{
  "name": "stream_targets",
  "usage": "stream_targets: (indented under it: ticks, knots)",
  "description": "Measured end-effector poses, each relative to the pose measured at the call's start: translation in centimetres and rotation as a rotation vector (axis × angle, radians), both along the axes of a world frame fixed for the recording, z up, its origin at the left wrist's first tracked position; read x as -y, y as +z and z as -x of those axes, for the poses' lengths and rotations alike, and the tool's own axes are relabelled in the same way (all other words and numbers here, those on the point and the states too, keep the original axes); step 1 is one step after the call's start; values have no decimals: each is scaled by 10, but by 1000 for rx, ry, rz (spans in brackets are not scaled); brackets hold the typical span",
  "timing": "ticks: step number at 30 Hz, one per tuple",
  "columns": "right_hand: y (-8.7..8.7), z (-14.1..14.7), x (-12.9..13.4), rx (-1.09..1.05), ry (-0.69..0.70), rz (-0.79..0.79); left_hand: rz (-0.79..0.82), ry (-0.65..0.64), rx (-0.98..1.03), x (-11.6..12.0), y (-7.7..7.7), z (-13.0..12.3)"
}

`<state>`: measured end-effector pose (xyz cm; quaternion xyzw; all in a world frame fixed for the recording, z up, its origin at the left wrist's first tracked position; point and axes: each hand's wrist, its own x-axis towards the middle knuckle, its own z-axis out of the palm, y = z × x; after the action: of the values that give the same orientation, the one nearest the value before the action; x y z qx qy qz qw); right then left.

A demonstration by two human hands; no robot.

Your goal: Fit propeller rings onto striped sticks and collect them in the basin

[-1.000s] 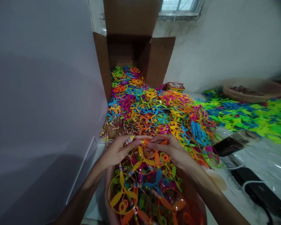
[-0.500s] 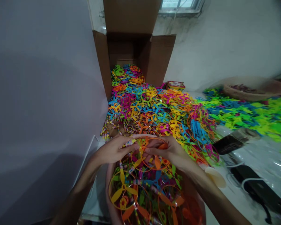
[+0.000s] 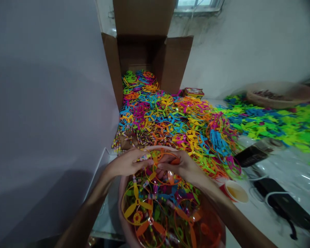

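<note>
Orange propeller, pinched by fingers of the right hand, lies just right of the crosswise patterned stick. The left hand's fingers pinch that stick.

Bare left hand, bare right hand, slender fingers tapering; left forearm, right forearm, both showing uncovered, narrowing toward the hands

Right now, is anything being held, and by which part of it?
The left hand holds a patterned stick, exact spot unclear; the right hand holds an orange ringed propeller, apparently near its hub, which fingers partly hide.
</note>
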<state>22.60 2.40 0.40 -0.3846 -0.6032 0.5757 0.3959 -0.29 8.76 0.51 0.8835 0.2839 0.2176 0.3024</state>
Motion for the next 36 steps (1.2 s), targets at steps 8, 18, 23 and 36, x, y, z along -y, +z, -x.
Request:
stream_targets:
  ticks: [8, 18, 23, 36]
  knots:
    - [-13, -5, -4, 63, -45, 26, 61, -53, 45, 0, -6, -12]
    - [-9, -55, -80, 877, -389, -298, -48, 369, 241, -14, -13, -3]
    - [-50, -51, -160, 950, -459, -368, 73, 591, 345, -21, -35, -6]
    - [-33, -26, -153, 389, -470, -250, 343, 580, 564, -17, -48, -7]
